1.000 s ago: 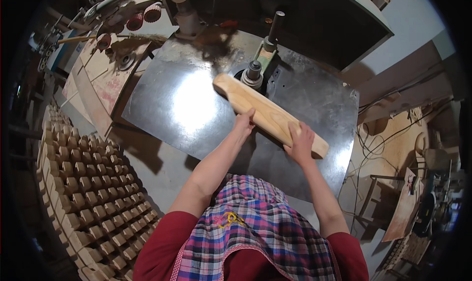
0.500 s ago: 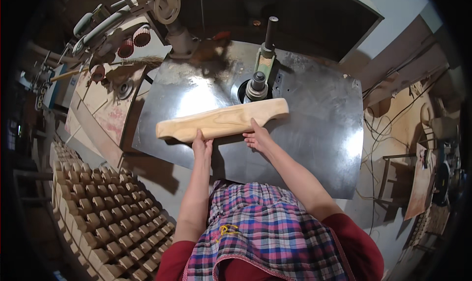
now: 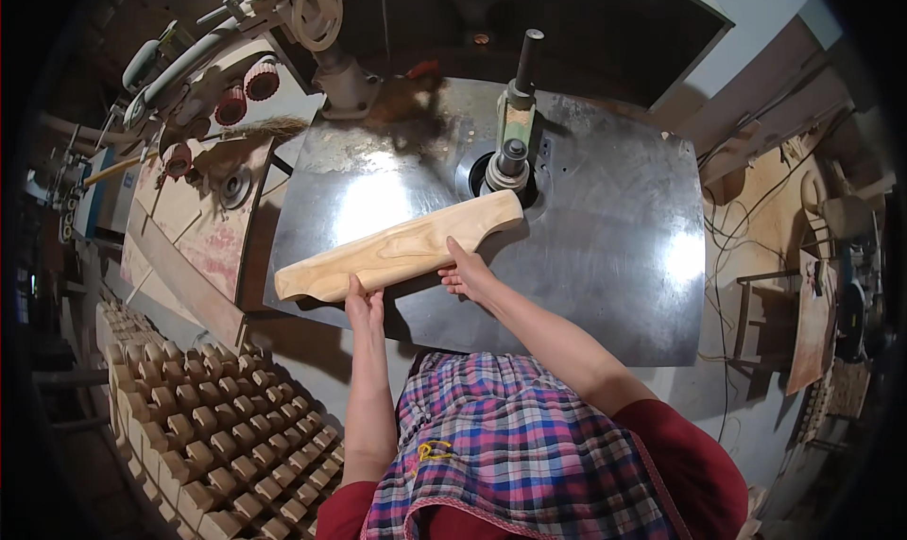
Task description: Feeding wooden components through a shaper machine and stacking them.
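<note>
A long pale wooden piece [image 3: 397,247] with shaped, curved ends lies at a slant over the steel machine table [image 3: 614,257], its right end higher in the picture, just in front of the upright spindle cutter [image 3: 512,165] and its green bracket [image 3: 518,117]. My left hand [image 3: 365,306] grips the lower edge near the piece's left part, thumb on the wood. My right hand [image 3: 463,271] holds it right of the middle, thumb on top and fingers curled at the near edge. The fingertips under the wood are partly hidden.
A pinkish side table [image 3: 208,247] with red-rimmed rollers [image 3: 262,79] stands left. Rows of stacked wooden blocks [image 3: 217,427] fill the lower left. Loose cables [image 3: 720,247] and a leaning board [image 3: 803,351] are right. A machine column [image 3: 348,91] stands at the back left.
The wooden piece has turned from sloping down rightward to sloping up rightward and has moved left and toward me. Both hands moved along with it, still gripping.
</note>
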Demonstrator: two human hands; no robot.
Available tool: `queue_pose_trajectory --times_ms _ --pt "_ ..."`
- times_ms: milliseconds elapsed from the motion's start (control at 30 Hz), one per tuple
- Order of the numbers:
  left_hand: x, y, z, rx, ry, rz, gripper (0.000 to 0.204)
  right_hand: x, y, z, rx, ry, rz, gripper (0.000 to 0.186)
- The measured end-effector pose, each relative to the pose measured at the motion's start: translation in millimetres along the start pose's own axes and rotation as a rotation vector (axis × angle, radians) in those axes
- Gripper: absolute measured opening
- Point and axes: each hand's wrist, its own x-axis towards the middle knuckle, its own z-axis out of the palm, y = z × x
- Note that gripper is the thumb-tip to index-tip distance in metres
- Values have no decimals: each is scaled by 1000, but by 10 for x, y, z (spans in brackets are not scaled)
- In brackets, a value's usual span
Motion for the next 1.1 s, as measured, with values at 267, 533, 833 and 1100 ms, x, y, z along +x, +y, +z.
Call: queue_pose_trajectory --times_ms 267,533,833,1100 --pt "199 325 130 -47 7 -12 34 266 -161 311 -55 9 -29 62" --pt "183 98 423 -143 0 17 34 350 -342 342 -117 -12 -14 62" --pt "175 -76 372 -355 57 94 34 -406 139 274 -253 -222 -15 36" --pt "-1003 34 -297 -431 -144 298 47 -1779 -63 359 -661 -599 -512 19"
